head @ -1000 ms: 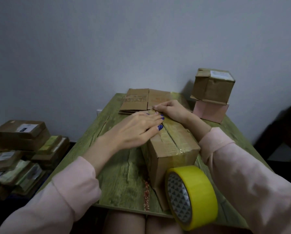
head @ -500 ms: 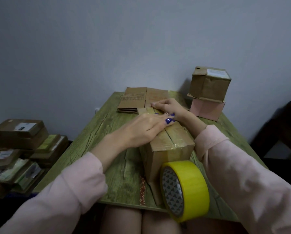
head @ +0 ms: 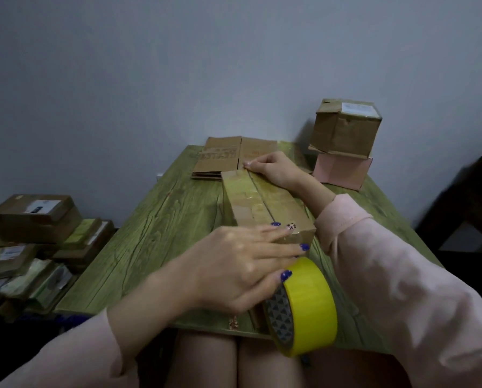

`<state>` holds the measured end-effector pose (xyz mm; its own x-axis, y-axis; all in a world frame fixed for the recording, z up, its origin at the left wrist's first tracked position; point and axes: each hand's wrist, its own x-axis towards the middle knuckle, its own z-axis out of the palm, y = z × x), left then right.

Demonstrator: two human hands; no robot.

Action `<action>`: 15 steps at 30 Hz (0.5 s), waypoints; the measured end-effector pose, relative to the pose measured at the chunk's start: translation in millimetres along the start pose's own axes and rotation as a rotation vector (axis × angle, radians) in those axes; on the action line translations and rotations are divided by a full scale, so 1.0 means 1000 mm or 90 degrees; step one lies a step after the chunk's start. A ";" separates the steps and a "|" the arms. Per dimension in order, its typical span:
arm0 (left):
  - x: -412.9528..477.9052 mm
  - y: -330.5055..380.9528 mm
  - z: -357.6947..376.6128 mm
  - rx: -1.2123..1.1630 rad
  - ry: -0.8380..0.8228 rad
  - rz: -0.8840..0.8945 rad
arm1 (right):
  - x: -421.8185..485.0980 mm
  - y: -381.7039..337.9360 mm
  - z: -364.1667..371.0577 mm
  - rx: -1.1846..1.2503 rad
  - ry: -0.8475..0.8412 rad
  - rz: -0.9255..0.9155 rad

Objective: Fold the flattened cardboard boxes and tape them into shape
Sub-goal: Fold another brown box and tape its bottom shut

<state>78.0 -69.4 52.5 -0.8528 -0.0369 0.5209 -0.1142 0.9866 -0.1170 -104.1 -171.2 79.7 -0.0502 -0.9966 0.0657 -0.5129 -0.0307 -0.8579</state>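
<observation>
A long brown cardboard box lies lengthwise on the green wooden table, with clear tape along its top seam. My left hand lies flat with straight fingers over the box's near end. My right hand presses down on the box's far end, fingers lying on its top. A yellow tape roll hangs at the near end of the box, over the table's front edge. Flattened cardboard boxes are stacked at the table's far side.
A folded brown box sits on a pink box at the table's far right. Piles of parcels and flat cardboard lie on the floor to the left. A dark piece of furniture stands at the right.
My left hand has slid along the box's top from the far part toward me, to the near end by the tape roll. My right hand stays at the far end.
</observation>
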 end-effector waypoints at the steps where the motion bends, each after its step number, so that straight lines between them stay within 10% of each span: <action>1: 0.001 -0.001 -0.002 -0.044 0.035 -0.005 | 0.000 0.000 0.001 -0.001 0.004 -0.002; 6: 0.023 -0.033 -0.012 -0.196 0.158 -0.315 | -0.005 0.000 0.002 0.035 0.003 -0.006; 9: 0.033 -0.063 -0.003 -0.121 -0.048 -0.502 | -0.008 -0.003 0.002 0.037 0.011 0.017; 15: 0.042 -0.075 -0.005 -0.021 -0.312 -0.488 | -0.012 -0.007 0.001 0.061 -0.005 0.107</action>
<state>53.6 -144.2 87.6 -0.6708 -0.7411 0.0271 -0.7313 0.6671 0.1421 -99.3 -159.5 84.7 -0.1206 -0.9889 -0.0863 -0.4135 0.1291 -0.9013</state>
